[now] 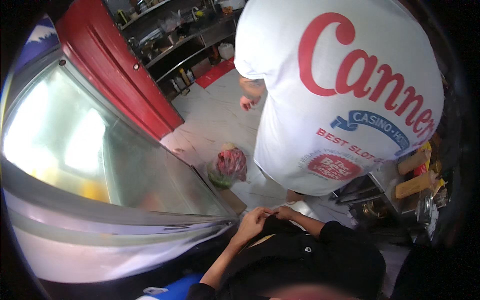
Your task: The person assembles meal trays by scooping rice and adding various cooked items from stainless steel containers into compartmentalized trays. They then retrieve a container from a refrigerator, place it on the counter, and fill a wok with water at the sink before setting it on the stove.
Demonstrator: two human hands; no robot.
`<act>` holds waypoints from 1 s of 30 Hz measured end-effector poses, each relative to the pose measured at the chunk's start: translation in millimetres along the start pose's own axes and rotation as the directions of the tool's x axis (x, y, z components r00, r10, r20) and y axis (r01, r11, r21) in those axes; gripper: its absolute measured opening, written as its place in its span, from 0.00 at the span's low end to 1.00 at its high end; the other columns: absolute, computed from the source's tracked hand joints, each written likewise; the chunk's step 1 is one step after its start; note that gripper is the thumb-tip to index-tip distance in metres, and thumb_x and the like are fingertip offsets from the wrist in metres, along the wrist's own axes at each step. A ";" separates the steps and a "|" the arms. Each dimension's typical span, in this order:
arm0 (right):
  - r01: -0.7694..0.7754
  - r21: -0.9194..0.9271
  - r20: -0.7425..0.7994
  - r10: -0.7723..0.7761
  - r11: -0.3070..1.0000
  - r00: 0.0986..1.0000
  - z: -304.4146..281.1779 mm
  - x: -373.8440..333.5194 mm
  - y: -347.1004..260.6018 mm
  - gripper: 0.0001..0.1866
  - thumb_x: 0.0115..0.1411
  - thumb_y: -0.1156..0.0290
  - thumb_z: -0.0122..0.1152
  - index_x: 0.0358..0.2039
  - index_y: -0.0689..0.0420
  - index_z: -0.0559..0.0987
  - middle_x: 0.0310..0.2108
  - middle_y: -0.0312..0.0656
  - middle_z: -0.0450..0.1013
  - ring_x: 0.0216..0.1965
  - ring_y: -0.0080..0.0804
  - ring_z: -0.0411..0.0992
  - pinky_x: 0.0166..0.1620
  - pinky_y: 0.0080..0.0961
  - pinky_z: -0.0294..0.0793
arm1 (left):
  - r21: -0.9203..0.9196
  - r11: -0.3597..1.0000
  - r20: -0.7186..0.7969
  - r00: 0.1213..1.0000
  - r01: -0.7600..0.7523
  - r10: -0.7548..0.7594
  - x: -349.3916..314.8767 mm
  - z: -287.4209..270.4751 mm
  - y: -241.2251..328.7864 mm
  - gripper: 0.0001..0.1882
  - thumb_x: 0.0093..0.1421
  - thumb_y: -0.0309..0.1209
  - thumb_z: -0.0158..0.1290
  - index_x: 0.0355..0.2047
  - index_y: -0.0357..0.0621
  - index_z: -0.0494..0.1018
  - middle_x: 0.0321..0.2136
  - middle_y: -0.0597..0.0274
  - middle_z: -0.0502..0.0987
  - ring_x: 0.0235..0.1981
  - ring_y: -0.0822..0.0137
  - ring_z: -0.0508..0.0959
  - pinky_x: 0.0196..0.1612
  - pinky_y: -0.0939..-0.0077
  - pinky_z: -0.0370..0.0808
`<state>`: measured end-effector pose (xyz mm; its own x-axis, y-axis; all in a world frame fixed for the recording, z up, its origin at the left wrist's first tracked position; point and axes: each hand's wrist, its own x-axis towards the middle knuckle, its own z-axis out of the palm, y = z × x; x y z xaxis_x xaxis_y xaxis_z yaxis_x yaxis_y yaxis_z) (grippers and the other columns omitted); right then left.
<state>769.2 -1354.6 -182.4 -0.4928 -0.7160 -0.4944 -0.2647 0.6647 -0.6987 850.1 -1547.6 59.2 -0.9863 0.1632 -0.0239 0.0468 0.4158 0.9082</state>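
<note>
Where the glass case [150,165] ended at its near right corner, both of the wearer's hands met at black cloth [278,225]. Left hand [253,222], closer to the case: fingers bent, grip narrow, pinching the cloth. Right hand [286,213], farther right of the case: grip likewise narrow, fingers gathered on the same cloth, close beside the left fingertips. Cloth lay just right of the case's corner, against black clothing [305,260]; whether it was part of that clothing, could not tell. Detail between fingertips too small to read.

Co-worker in a white shirt [340,105] stood to the right of the case, back turned, one arm [252,87] hanging bent. On the pale floor [212,107], just off the case's right edge, sat a clear plastic bag [231,164] with red and green contents. A cardboard box [231,201] stood between bag and case corner.

Red panel [115,70] rose behind the case; farther beyond, a steel bench [200,39], with bottles [184,77] low beneath it. Well right of the case: yellowish containers [415,185]. Blue object [182,288], kind unclear, near the case's lower side.
</note>
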 end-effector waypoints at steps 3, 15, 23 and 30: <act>-0.206 -0.122 -0.025 0.204 0.971 0.979 18.8 -76.7 47.0 0.20 0.52 0.69 0.49 0.46 0.48 0.78 0.45 0.46 0.74 0.48 0.46 0.71 0.53 0.36 0.69 | 0.115 0.967 0.000 0.974 0.226 -0.228 -24.4 45.2 -27.0 0.13 0.55 0.23 0.45 0.41 0.42 0.74 0.33 0.49 0.77 0.36 0.53 0.78 0.40 0.66 0.73; -0.648 0.361 0.043 0.682 0.671 0.730 61.9 -237.1 143.8 0.21 0.48 0.75 0.52 0.45 0.53 0.78 0.29 0.45 0.78 0.21 0.34 0.77 0.24 0.34 0.80 | 0.085 0.950 0.138 0.941 0.301 -0.310 18.3 105.6 -118.7 0.11 0.58 0.32 0.46 0.39 0.44 0.74 0.29 0.53 0.79 0.29 0.59 0.80 0.34 0.67 0.74; -0.610 0.618 0.066 0.740 0.496 0.669 44.3 -204.9 132.3 0.21 0.51 0.78 0.50 0.46 0.53 0.77 0.33 0.47 0.77 0.25 0.35 0.78 0.25 0.30 0.81 | -0.157 0.674 0.121 0.691 0.722 -0.713 47.4 47.7 -227.6 0.11 0.57 0.29 0.49 0.39 0.41 0.75 0.27 0.62 0.78 0.22 0.69 0.76 0.23 0.77 0.71; -0.561 0.633 -0.015 0.733 0.533 0.680 -24.0 -142.1 118.4 0.19 0.56 0.76 0.50 0.49 0.56 0.75 0.33 0.46 0.76 0.28 0.35 0.78 0.25 0.31 0.79 | -0.040 0.694 0.049 0.695 0.719 -0.717 119.3 -11.1 -259.2 0.11 0.56 0.29 0.49 0.38 0.39 0.76 0.26 0.58 0.77 0.22 0.69 0.76 0.22 0.75 0.71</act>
<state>788.1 -1169.0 -182.5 -0.5416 0.0037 -0.8406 0.6599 0.6213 -0.4224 718.5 -1645.9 -174.4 -0.7118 -0.1410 -0.6881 -0.6826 0.3698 0.6303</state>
